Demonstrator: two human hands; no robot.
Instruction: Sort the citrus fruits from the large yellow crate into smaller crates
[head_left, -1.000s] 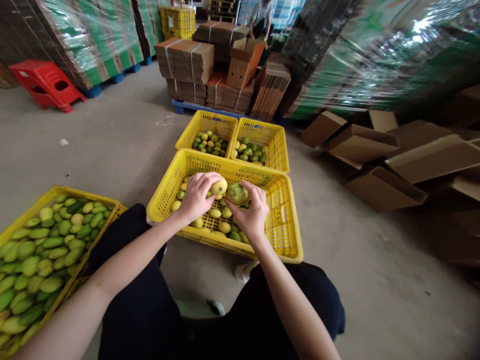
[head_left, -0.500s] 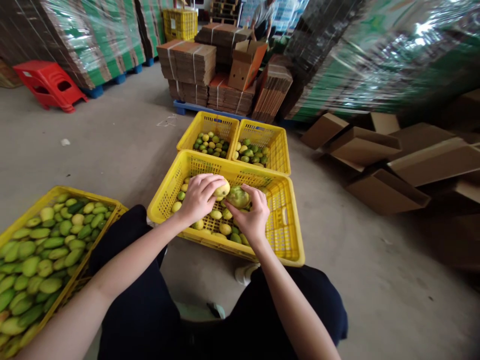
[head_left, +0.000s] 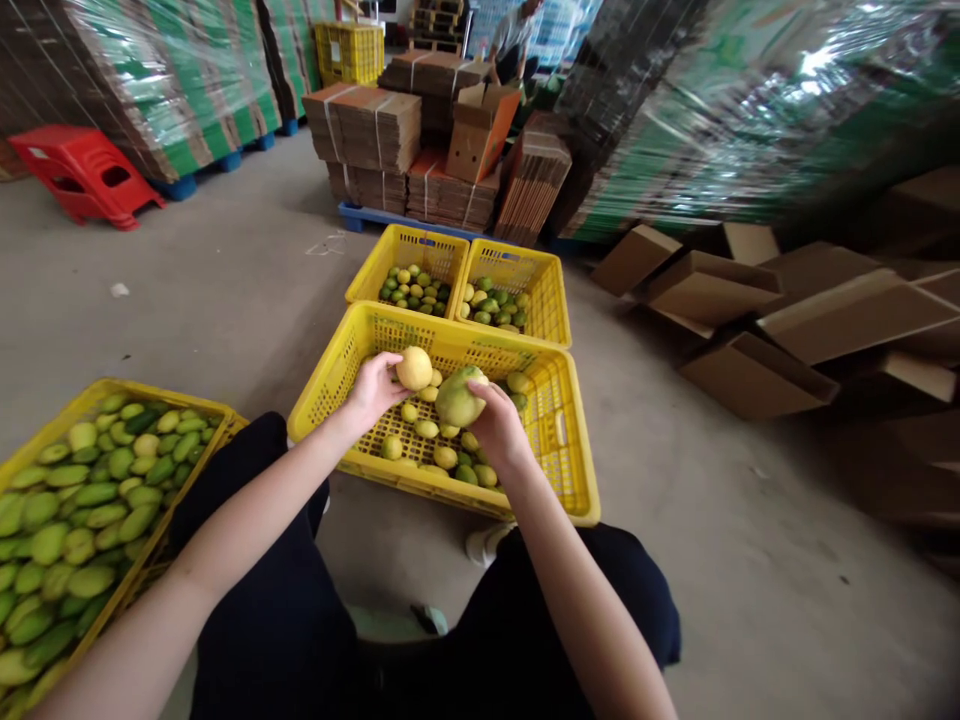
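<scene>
I have two fruits up over the large yellow crate (head_left: 556,462), one per hand. My left hand (head_left: 373,386) has its fingers curled about the left side of the round yellow fruit (head_left: 413,369), spread only as wide as the fruit itself. My right hand (head_left: 496,417) grips the larger green fruit (head_left: 457,398) from its right side, fingers parted to its girth; those behind it I cannot make out. The two are just beside each other but apart, above the loose fruit (head_left: 445,457) in the crate.

I judge both light enough for one hand, the green one the heavier. The yellow one looks riper, so I expect softer flesh that a hard pinch could bruise; the green one should be firmer, though its mottled skin may hide weak spots. Both look fairly smooth and could roll out of a fingertip hold. I would cup each around its widest part, with light, even pressure from opposite sides, rather than pinch an end.
</scene>
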